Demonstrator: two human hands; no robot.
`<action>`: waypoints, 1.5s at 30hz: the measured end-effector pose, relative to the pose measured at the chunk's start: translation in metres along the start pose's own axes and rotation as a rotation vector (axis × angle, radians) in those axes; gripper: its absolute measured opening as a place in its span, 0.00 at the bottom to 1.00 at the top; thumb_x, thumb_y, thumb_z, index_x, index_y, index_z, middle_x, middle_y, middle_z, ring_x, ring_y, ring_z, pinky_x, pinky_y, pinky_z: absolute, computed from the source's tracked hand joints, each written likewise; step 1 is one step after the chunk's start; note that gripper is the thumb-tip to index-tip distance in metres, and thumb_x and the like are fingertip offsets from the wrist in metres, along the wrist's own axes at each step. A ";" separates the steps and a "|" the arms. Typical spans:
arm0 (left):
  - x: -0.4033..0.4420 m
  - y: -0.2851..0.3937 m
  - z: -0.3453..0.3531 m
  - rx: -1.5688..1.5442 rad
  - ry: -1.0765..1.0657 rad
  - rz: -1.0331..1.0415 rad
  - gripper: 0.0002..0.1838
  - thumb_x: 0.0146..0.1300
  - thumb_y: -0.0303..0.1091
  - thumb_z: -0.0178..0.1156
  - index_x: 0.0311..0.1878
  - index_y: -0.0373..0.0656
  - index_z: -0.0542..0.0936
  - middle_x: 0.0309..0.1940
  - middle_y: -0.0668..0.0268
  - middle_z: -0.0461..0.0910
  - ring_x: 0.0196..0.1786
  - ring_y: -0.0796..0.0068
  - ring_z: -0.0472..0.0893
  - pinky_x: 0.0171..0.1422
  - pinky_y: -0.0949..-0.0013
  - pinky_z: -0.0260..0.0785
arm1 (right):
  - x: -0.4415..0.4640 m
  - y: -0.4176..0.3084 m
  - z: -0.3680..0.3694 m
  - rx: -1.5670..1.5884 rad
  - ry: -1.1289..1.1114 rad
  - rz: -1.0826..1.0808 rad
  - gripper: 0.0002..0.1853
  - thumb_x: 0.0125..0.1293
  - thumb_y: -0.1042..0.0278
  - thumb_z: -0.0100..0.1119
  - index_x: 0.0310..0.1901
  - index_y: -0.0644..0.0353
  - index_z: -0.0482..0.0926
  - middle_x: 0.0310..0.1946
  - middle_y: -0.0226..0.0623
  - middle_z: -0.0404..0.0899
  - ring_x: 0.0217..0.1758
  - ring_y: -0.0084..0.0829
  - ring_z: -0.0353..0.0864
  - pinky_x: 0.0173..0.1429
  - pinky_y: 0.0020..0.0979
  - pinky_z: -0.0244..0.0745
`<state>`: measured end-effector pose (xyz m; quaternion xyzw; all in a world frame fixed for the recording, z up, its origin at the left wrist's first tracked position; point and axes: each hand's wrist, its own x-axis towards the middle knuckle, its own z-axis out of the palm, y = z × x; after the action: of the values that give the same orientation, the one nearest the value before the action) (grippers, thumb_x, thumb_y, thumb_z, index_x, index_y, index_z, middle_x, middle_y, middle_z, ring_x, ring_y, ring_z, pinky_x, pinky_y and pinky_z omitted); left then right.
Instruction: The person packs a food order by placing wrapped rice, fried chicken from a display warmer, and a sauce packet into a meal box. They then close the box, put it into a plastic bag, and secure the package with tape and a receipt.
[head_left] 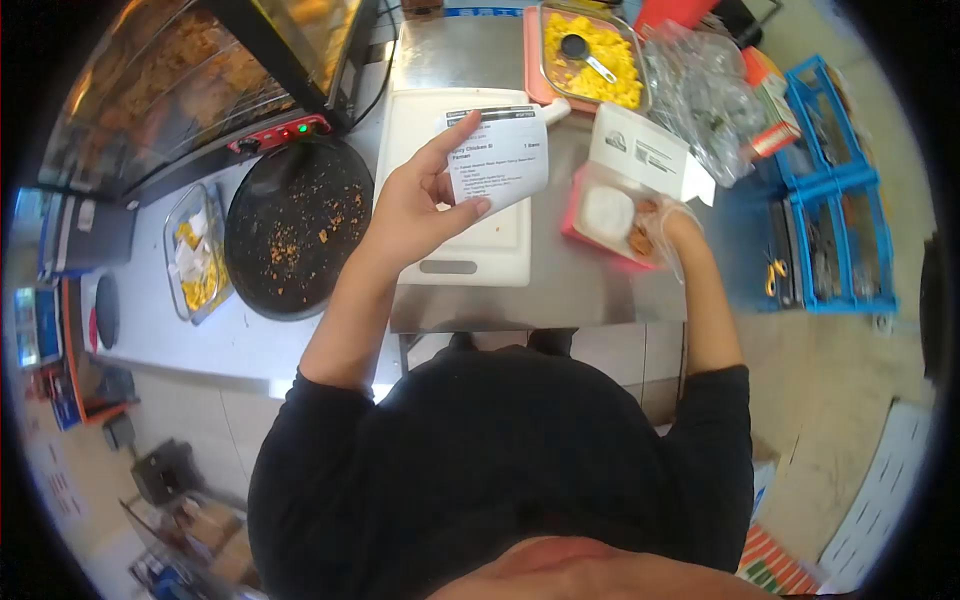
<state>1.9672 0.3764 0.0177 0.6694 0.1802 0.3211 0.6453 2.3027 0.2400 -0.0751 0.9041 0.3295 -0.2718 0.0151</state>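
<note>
While the left hand (428, 200) grasps a receipt (505, 155) at two o'clock, the right hand (672, 226) sits inside the box (577, 210) at nine. Whether it grips, I cannot tell.

My left fingers (456, 138) hold a printed receipt (512, 165); my plastic-gloved right fingers (655, 222) are inside an open pink box (577, 208).

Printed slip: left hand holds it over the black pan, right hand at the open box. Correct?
Wrong place: head view shows the printed slip over the white board. Left hand holding it, right hand at the open box: both correct.
</note>
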 end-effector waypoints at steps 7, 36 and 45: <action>0.039 -0.003 0.078 0.049 0.189 -0.030 0.41 0.46 0.15 0.59 0.67 0.37 0.56 0.58 0.57 0.66 0.51 0.74 0.74 0.50 0.75 0.67 | 0.019 0.062 -0.025 0.368 0.198 -0.125 0.05 0.58 0.70 0.52 0.31 0.63 0.74 0.22 0.40 0.74 0.28 0.34 0.78 0.33 0.38 0.72; 0.070 -0.040 0.221 0.322 0.336 -0.153 0.35 0.46 0.18 0.52 0.63 0.33 0.61 0.58 0.54 0.68 0.56 0.68 0.72 0.55 0.70 0.66 | 0.025 0.224 -0.103 0.267 0.321 -0.836 0.09 0.59 0.61 0.55 0.29 0.57 0.78 0.26 0.42 0.77 0.29 0.43 0.76 0.35 0.36 0.71; 0.036 -0.048 0.201 1.008 0.134 -0.537 0.16 0.45 0.28 0.45 0.30 0.32 0.82 0.23 0.54 0.80 0.30 0.68 0.79 0.42 0.70 0.69 | -0.119 0.370 -0.338 0.007 1.211 0.035 0.15 0.55 0.56 0.56 0.36 0.58 0.82 0.34 0.44 0.81 0.35 0.34 0.81 0.41 0.35 0.75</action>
<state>2.1344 0.2546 -0.0149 0.8033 0.5150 0.0622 0.2927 2.6137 -0.0499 0.2163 0.9033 0.2639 0.2902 -0.1737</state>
